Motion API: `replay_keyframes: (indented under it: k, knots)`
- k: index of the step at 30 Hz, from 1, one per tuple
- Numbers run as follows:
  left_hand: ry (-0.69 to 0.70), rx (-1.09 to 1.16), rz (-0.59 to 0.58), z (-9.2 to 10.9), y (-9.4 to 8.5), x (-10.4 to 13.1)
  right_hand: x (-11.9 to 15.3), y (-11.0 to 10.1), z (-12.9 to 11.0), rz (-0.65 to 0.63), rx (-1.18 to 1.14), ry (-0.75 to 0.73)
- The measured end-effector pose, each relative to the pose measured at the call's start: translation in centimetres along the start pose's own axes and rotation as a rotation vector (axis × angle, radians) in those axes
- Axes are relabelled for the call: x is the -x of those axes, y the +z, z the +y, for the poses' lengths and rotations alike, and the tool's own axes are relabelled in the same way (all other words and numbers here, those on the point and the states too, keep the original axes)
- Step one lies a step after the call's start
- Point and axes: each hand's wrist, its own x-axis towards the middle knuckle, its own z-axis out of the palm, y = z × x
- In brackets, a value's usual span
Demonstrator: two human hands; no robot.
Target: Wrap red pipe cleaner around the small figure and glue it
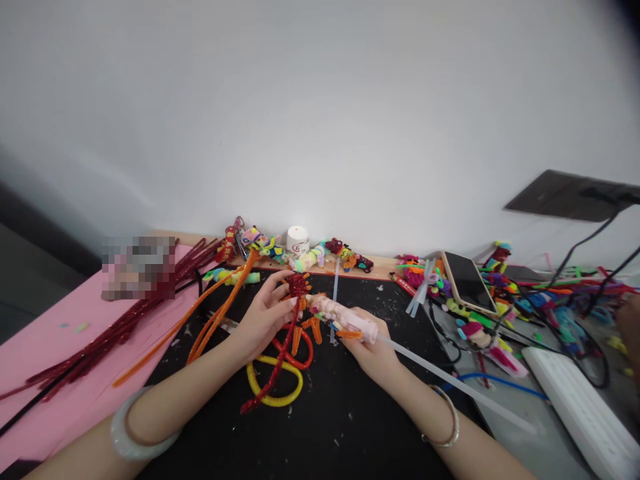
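Here the left hand point(263, 313) pinches a glittery red pipe-cleaner piece point(296, 288) at its fuzzy head, fingers closed around it, while its long red tail trails down toward the wrist over loops of orange pipe cleaner point(298, 347) and yellow pipe cleaner point(273, 387) lying just below the palm. Further left of that hand, a sheaf of red tinsel stems point(115, 327) rests on the pink sheet point(45, 347). The right hand point(373, 347) grips a pink hot glue gun point(345, 319), its nozzle touching the red piece right beside the left fingertips, a clear glue stick point(450, 380) trailing back past the wrist. With the nozzle so near bare fingers, hot glue could well burn them or string onto the black mat point(340, 413). Right of the hand lies a phone point(467, 281).
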Motion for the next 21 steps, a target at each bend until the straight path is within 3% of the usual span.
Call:
replay_keyframes:
  k: [21]
  knots:
    - [0.026,0.023,-0.022,-0.08,-0.17,-0.17,-0.18,0.02,-0.14,0.009,0.007,0.02]
